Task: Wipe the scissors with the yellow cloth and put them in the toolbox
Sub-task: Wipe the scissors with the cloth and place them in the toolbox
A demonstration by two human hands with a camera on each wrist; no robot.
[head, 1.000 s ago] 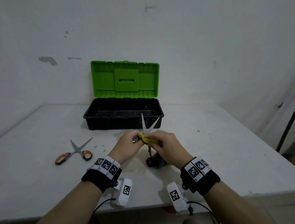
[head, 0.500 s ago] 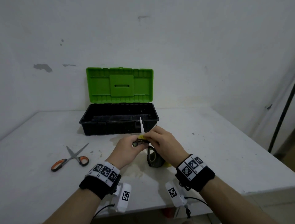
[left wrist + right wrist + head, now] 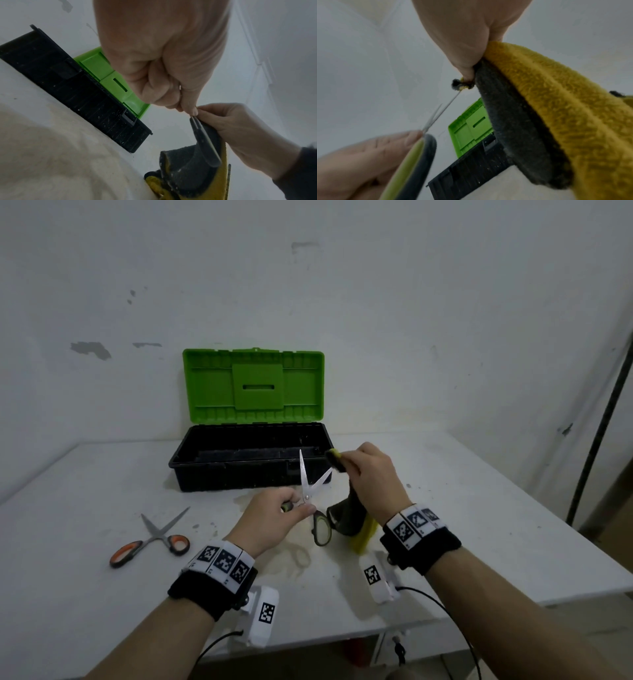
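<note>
My left hand [image 3: 295,508] grips the green-and-black-handled scissors [image 3: 308,491] near the pivot. Their blades stand open in a V pointing up, in front of the toolbox [image 3: 219,474]. One handle loop [image 3: 322,530] hangs below my fingers. My right hand [image 3: 346,463] pinches the yellow cloth [image 3: 358,525], yellow on one side and dark grey on the other, at the tip of the right blade. The rest of the cloth hangs down to the table. The right wrist view shows the cloth [image 3: 556,108] held above the thin blades [image 3: 436,117]. The black toolbox is open, with its green lid [image 3: 253,385] upright.
A second pair of scissors with orange handles [image 3: 150,539] lies open on the white table [image 3: 479,525] to the left. The wall stands right behind the toolbox. A dark pole [image 3: 596,440] rises at the right edge.
My right hand has slid the cloth up from the pivot along the right blade to its tip. Both blades now show bare. My left hand keeps its hold.
</note>
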